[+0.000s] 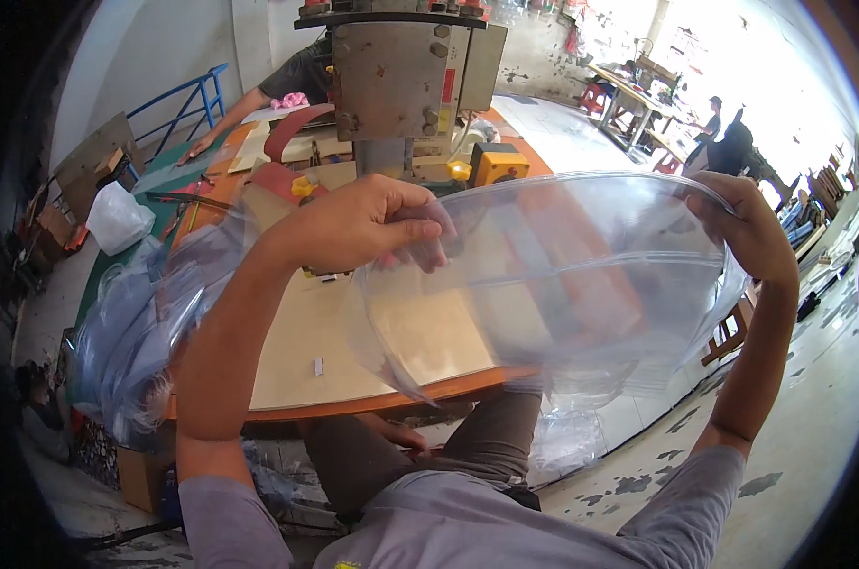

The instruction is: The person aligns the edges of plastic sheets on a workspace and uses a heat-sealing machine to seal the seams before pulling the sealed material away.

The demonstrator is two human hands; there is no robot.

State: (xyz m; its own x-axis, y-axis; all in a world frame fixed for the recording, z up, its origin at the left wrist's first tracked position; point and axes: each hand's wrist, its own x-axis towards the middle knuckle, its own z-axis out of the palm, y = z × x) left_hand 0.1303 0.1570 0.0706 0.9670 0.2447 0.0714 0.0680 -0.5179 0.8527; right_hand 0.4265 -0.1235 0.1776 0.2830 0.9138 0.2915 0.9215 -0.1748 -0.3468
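Note:
I hold up a large piece of clear, flexible plastic (572,294) with a thick rim along its top and a seam across its middle. It hangs in front of me over the table edge, and the table shows through it. My left hand (368,223) pinches the rim at its left end, thumb against fingers. At the right end, my right hand (754,226) is closed round the rim, its fingertips partly behind the plastic. Below the left end lies a beige board (353,327) with a small white tab (318,367) on it.
A metal press machine (391,85) stands over the table, with a yellow-and-black control box (498,164) beside it. Many clear plastic pieces (154,322) are heaped at left near a white bag (120,218). Another person's arm (225,123) rests on the table's far left.

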